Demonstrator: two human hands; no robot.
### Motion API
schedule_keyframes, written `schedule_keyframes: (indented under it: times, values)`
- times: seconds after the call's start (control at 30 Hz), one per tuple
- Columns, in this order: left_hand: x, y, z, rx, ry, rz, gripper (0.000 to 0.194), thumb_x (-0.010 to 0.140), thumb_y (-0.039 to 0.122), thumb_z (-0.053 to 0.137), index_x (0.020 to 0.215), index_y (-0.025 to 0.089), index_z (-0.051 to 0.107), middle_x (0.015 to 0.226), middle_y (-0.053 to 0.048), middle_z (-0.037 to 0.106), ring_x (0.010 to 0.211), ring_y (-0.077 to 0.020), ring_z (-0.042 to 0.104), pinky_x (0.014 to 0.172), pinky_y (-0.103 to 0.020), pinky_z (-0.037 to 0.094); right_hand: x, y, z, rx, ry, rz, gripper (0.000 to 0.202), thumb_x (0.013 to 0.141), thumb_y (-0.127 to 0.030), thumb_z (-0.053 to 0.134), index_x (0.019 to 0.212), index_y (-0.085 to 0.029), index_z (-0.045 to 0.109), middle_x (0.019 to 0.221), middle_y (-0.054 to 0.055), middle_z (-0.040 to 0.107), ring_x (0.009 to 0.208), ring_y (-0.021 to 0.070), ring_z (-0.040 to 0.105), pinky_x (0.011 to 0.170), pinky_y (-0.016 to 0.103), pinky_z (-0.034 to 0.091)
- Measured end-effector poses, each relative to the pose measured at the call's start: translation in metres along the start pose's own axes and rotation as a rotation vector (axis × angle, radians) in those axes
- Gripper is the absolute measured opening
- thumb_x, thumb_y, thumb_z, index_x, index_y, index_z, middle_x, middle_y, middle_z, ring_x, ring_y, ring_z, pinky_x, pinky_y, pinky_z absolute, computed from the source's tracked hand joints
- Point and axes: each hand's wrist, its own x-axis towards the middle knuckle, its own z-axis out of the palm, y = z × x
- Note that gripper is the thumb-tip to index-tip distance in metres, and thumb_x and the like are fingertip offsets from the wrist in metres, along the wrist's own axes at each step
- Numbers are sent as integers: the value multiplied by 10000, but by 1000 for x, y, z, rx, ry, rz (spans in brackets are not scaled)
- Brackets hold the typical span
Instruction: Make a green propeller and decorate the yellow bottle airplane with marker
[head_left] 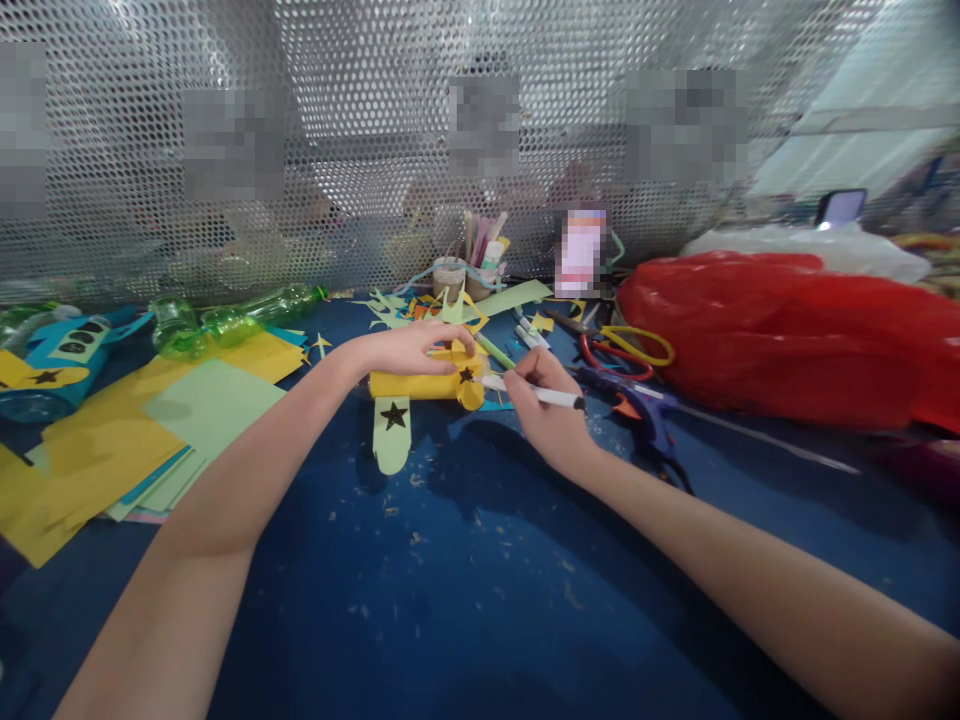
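Note:
A toy plane [414, 386], its body wrapped in yellow paper, lies sideways on the table. From it a pale green paper wing [391, 452] with a black star points toward me. My left hand [424, 346] is curled over the body from behind and steadies it. Between the pinched fingers of my right hand [553, 412] is a white marker [558, 398] with a black end. Its tip is at a smaller black star [466, 375] on the yellow paper at the plane's right end; whether it touches cannot be made out.
Yellow and green paper sheets [217, 400] lie left, near green plastic bottles [262, 312] and a blue plane [67, 345]. Scissors [637, 345], a blue glue gun [649, 410] and a red plastic bag [772, 340] are right. Cups with sticks [450, 275] stand behind, before a perforated metal panel [375, 90].

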Motion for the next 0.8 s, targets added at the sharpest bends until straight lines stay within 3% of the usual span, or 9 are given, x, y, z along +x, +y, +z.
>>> schedule_keyframes:
  times: [0.8]
  values:
    - [1, -1, 0, 0, 2, 7, 321, 865, 381, 479, 1164, 266, 502, 1256, -26, 540, 1166, -216, 474, 993, -332, 349, 0, 1, -1, -21, 8, -12, 221, 802, -135, 496, 643, -227, 371, 552, -77, 345, 502, 98, 321, 482, 267, 271]
